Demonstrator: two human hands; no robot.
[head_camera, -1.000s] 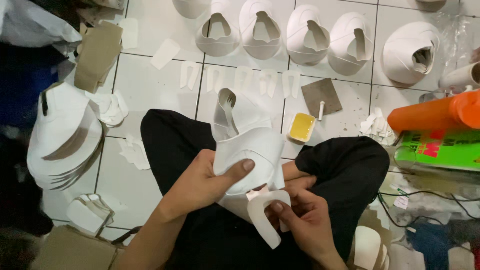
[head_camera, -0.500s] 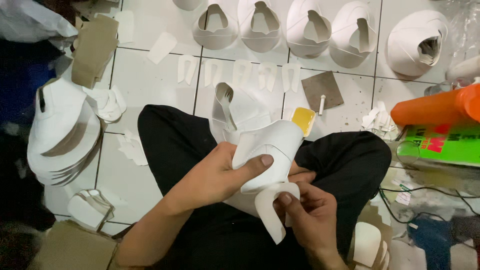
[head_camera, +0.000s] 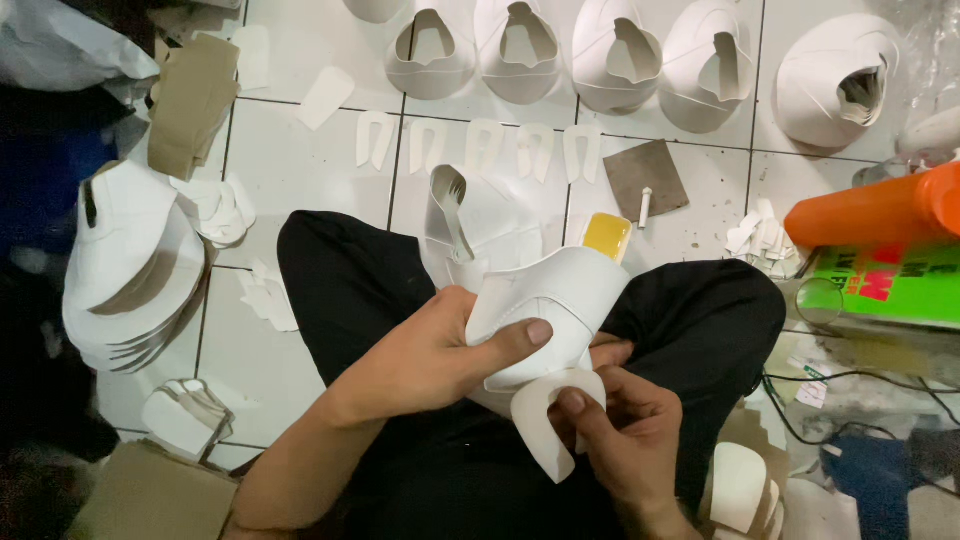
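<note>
My left hand (head_camera: 430, 350) grips the white shoe upper (head_camera: 555, 310) at frame centre, thumb across its face; my right hand (head_camera: 625, 440) pinches the curved white strip (head_camera: 540, 425) just below it. The strip could sit crooked if my thumb slips, I judge. Since the earlier frame, the upper has tilted rightward and the strip has tucked closer under its edge, above my black trousers (head_camera: 700, 320).

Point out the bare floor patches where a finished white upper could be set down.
One bare patch of tile lies between the stacked uppers at left, the row of small cut pieces and the knee. Another, smaller, sits between the grey pad and the orange bottle. The top row of uppers is packed tight, and the right side by the green box is cluttered.
</note>
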